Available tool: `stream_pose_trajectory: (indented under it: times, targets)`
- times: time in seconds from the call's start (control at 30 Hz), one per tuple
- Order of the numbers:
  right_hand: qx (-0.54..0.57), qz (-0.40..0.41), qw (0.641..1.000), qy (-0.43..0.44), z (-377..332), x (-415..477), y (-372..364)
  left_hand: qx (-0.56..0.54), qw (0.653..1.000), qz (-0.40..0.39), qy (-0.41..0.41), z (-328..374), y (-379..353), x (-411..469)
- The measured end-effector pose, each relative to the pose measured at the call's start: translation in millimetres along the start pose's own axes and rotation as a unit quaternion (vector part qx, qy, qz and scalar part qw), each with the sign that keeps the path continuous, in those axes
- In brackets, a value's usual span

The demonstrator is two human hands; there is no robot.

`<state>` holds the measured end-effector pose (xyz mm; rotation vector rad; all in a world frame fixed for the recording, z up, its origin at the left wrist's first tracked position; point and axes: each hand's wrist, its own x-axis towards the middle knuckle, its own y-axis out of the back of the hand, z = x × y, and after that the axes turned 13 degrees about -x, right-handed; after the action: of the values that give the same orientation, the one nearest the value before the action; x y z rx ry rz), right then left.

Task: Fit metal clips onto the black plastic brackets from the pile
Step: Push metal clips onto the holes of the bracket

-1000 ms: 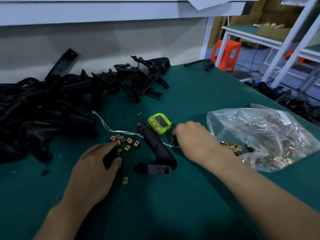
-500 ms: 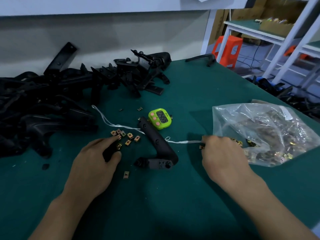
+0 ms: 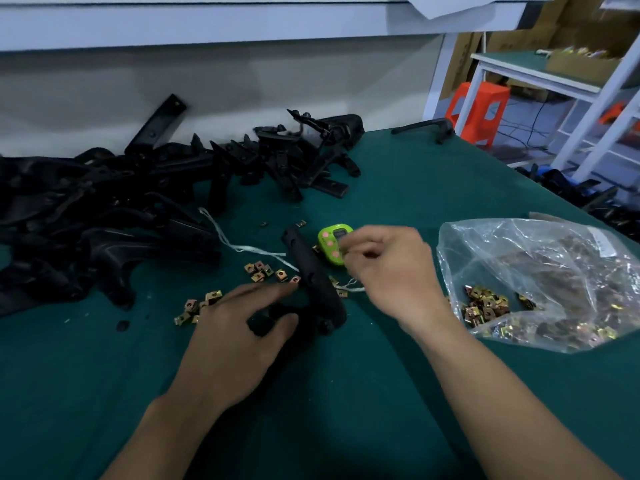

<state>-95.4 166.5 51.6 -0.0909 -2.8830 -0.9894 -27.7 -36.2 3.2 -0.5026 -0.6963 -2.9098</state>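
Observation:
A curved black bracket point(image 3: 311, 271) lies on the green table between my hands. My left hand point(image 3: 239, 330) holds its lower end between thumb and fingers, the fingertips reaching toward loose brass-coloured metal clips point(image 3: 263, 271). A second small group of clips point(image 3: 197, 308) lies left of that hand. My right hand point(image 3: 391, 271) hovers above the bracket and the timer, fingers curled, thumb and forefinger pinching a small clip that is mostly hidden and blurred. The pile of black brackets point(image 3: 104, 209) covers the table's left and back.
A clear plastic bag point(image 3: 554, 271) of clips lies open at the right, with clips spilling from its mouth point(image 3: 485, 306). A green timer point(image 3: 329, 239) and a white string point(image 3: 221, 233) sit by the bracket. One lone bracket point(image 3: 426, 126) rests at the far edge.
My right hand went to the bag's mouth, then came back left above the bracket with fingers pinched. More clips now lie left of my left hand, which stays on the bracket.

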Motion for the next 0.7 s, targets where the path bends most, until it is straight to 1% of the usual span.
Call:
stream_pose_trajectory:
  times: [0.03, 0.07, 0.1, 0.17, 0.23, 0.3, 0.37, 0.4, 0.43, 0.47, 0.5, 0.53, 0.57, 0.63, 0.7]
  targets:
    - [0.106, -0.061, 0.992, -0.027, -8, 3, -3, -0.029, 0.999, 0.021, 0.008, 0, 0, 1]
    - [0.191, -0.129, 0.972, -0.054, -15, 4, -8, -0.058, 0.997, 0.044, 0.017, 0, 1, 3]
    - [0.239, -0.187, 0.950, -0.072, -21, 5, -14, -0.083, 0.994, 0.065, 0.022, 0, 3, 4]
    - [0.247, -0.260, 0.930, -0.080, -28, 3, -28, -0.115, 0.989, 0.091, 0.018, 1, 8, 6]
    - [0.243, -0.286, 0.924, -0.067, -29, 0, -39, -0.122, 0.988, 0.095, 0.010, 1, 11, 4]
    - [0.248, -0.289, 0.923, -0.054, -28, -3, -46, -0.110, 0.988, 0.105, 0.002, 1, 13, 4]
    - [0.244, -0.278, 0.928, -0.045, -25, -5, -50, -0.103, 0.988, 0.118, 0.008, -2, 12, 7]
    - [0.231, -0.259, 0.937, -0.040, -23, -4, -51, -0.098, 0.987, 0.126, 0.018, -3, 12, 8]
    - [0.209, -0.227, 0.951, -0.029, -21, -2, -51, -0.098, 0.986, 0.133, 0.035, -4, 11, 9]
    - [0.160, -0.179, 0.971, -0.009, -17, 1, -49, -0.099, 0.984, 0.139, 0.054, -5, 11, 10]
    - [0.076, -0.124, 0.989, 0.027, -13, 7, -45, -0.100, 0.982, 0.146, 0.069, -7, 10, 10]
    - [-0.033, -0.086, 0.993, 0.081, -9, 13, -39, -0.099, 0.980, 0.154, 0.079, -8, 10, 10]
    - [-0.142, -0.081, 0.977, 0.136, -6, 19, -32, -0.099, 0.978, 0.162, 0.087, -8, 10, 10]
    - [-0.308, -0.130, 0.916, 0.221, -3, 28, -20, -0.103, 0.976, 0.162, 0.100, -10, 11, 10]
    - [-0.393, -0.160, 0.851, 0.309, 1, 33, -16, -0.111, 0.977, 0.147, 0.110, -12, 13, 10]
